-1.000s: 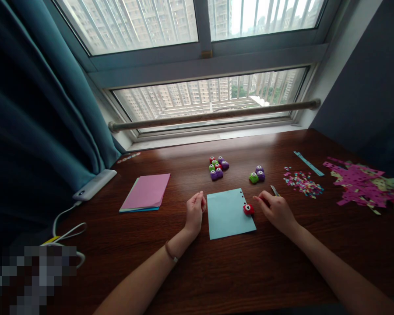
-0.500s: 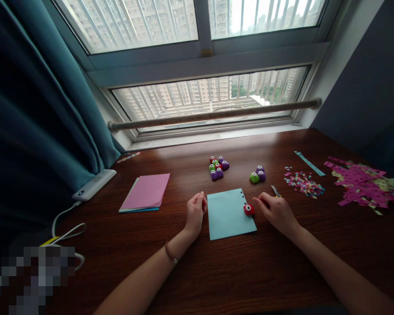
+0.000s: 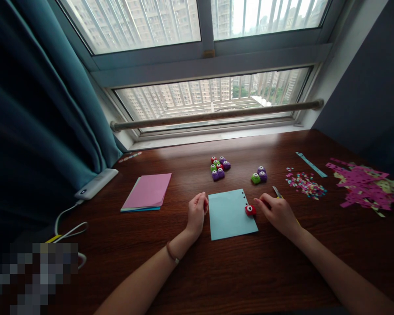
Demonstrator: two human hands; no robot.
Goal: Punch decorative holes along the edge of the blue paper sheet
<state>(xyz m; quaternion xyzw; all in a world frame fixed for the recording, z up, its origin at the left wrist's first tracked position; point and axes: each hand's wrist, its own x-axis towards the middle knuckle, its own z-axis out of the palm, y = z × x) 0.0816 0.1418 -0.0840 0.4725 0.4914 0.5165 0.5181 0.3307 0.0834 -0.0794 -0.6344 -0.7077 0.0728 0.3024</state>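
Observation:
A light blue square of paper [image 3: 231,216] lies between my hands, with a few small dark holes along its upper right edge. Clamped over that edge is a small red hole punch [image 3: 250,210] with an eye-like top. My left hand [image 3: 197,212] is closed beside the paper's left edge; whether its fingertips touch the paper I cannot tell. My right hand [image 3: 277,211] is closed too, its fingertips just right of the punch and apart from it. A yellow utility knife [image 3: 276,191] shows partly from behind the right hand. What either hand may hold is hidden.
Similar red, green and purple punches stand in a larger cluster [image 3: 219,168] and a smaller one [image 3: 259,175]. To the right are confetti [image 3: 305,183], a blue paper strip [image 3: 311,164] and pink scraps [image 3: 364,183]. Coloured sheets [image 3: 147,191] and a white power strip [image 3: 96,183] lie left.
The whole view has shifted slightly. Both hands, the paper and the red hole punch keep their places relative to each other.

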